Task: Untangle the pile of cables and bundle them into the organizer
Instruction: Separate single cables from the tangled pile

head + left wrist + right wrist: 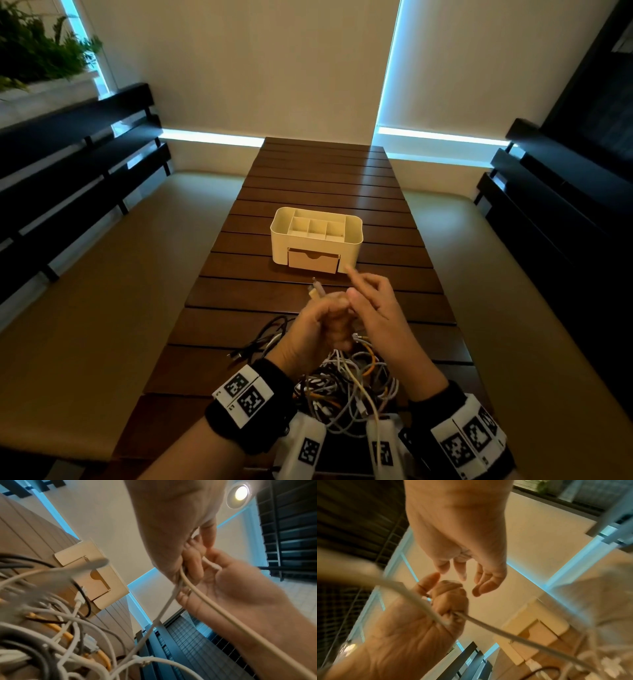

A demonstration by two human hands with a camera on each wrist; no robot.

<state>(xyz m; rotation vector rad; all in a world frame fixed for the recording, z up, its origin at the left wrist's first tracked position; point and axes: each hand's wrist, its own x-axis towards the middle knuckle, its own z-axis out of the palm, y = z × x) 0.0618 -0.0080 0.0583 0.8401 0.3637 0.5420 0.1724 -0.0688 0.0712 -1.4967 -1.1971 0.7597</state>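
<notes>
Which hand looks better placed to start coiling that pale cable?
The right hand, probably: its fingers are loose and free, while the left hand already grips the pale cable.

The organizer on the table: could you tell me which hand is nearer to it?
Right. The right hand has a fingertip nearly reaching the organizer; the left hand, gripping a cable, sits further back.

Both forearms reach forward side by side, each wrist wrapped in a black band bearing white tags with square black-and-white markers. The left hand (320,323) is raised with its fingers curled into a fist, thumb lying on top. The right hand (371,305) hangs just beside it, fingers loose and spread, index finger extended forward.
</notes>
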